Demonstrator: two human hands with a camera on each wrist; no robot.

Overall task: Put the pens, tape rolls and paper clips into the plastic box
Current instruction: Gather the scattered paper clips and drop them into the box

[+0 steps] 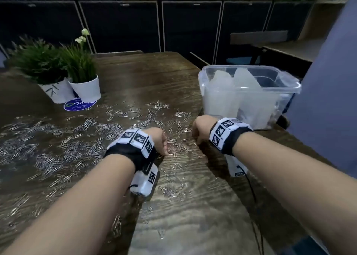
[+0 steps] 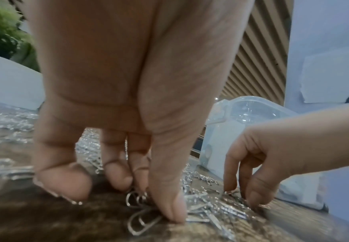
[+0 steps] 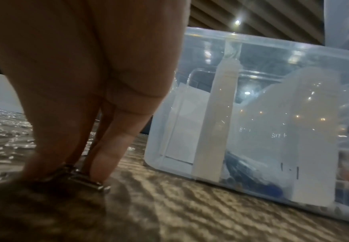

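- Nearest the viewer, two bare forearms with tagged wristbands reach forward over a dark wooden table (image 1: 193, 225).
- The left hand (image 1: 158, 140) is turned fingers-down, its thumb and fingertips (image 2: 169, 211) drawn narrow, pinching a small bunch of paper clips (image 2: 140, 219) against the wood.
- Just to its right, the right hand (image 1: 201, 129) does the same: thumb and fingers are nearly closed on a few clips at the table surface.
- Silver clips lie scattered thick over the left and middle of the table, so most of that part of the job is not yet done.
- Just beyond the right hand stands the clear plastic box (image 1: 251, 86), open-topped, with pale wrapped shapes and some dark items inside. No loose pens or tape rolls show on the table.
- Further back on the left stand two potted plants (image 1: 63, 67).
- Risks, as I judge them: the thin clips may slip from so small a pinch during the lift; tangled clips could drag neighbours along and drop them short of the box or off the table edge beside it.
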